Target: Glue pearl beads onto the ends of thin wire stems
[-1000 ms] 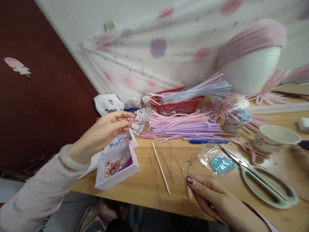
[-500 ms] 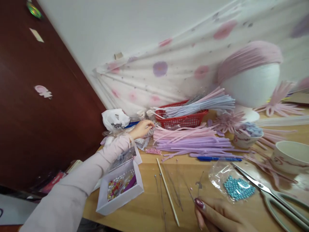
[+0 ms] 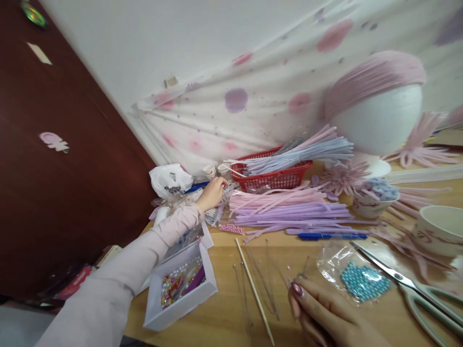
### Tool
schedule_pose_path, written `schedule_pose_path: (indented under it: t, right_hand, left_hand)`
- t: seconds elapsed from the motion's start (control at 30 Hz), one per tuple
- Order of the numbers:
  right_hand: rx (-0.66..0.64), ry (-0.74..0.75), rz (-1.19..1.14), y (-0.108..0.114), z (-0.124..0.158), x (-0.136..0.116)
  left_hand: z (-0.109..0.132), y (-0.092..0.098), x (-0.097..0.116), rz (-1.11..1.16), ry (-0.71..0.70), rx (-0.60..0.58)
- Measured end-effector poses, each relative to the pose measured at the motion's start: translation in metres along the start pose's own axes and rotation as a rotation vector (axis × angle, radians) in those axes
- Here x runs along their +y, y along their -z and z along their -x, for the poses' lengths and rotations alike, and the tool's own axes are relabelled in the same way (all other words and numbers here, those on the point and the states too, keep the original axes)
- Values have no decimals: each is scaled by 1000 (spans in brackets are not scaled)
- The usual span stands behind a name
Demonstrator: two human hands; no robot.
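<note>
My right hand [image 3: 321, 308] is closed in a pinch at the front, thumb against forefinger, on a thin wire [image 3: 280, 271] that is hard to make out against the wood. Far across the table, my left hand [image 3: 212, 193] reaches among clear bags of beads [image 3: 211, 213] beside the red basket [image 3: 278, 180]. Its fingers bend downward and the tips are mostly hidden, so its grip does not show. Between the hands lie several thin wires [image 3: 260, 284] with small beads at their ends, and a wooden stick [image 3: 255, 289]. A small pink bead [image 3: 288, 267] sits near my right fingertips.
A white box of beads [image 3: 181, 289] stands under my left forearm. Pink and purple pipe cleaners [image 3: 289, 212] lie before the basket. To the right are a blue pen [image 3: 331, 236], a bag of turquoise beads [image 3: 363, 282], scissors [image 3: 401, 282] and paper cups [image 3: 439, 231].
The view has shifted slightly. My left hand stays among the bead bags, its fingers now more bent downward. My right hand keeps its pinch and has turned a little.
</note>
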State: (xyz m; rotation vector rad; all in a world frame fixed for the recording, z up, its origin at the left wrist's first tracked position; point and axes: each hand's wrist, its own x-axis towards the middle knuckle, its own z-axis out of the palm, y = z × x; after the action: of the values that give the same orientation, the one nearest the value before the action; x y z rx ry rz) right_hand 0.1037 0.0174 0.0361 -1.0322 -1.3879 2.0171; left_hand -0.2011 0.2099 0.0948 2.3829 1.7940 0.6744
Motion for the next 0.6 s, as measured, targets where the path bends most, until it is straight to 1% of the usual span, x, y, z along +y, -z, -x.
schedule_pose_path:
  t: [0.1,0.2,0.27,0.3,0.37,0.43,0.53,0.6]
  right_hand:
    - [59,31,49,-1,-11,-14]
    - [135,120,130,1,-21,-36]
    - [225,233,181,3,-32,-51]
    - [275,316,220,3,-40,-57]
    - [346,529,329,4,-62,-68]
    - [366,729,431,3,-91,-77]
    - [323,783,457,-2,-136,-87]
    - [293,790,457,-5,-159,-90]
  left_hand:
    - [8,2,4,25,-11,-5]
    - [13,6,9,68,-1,-49]
    - [15,8,12,109,16,-94]
    - [16,10,13,133,26,-118]
    - [18,13,14,182,44,-157]
    - [20,16,16,230,58,-178]
    - [24,20,18,298,65,-183]
    - [27,23,21,345,61,-173]
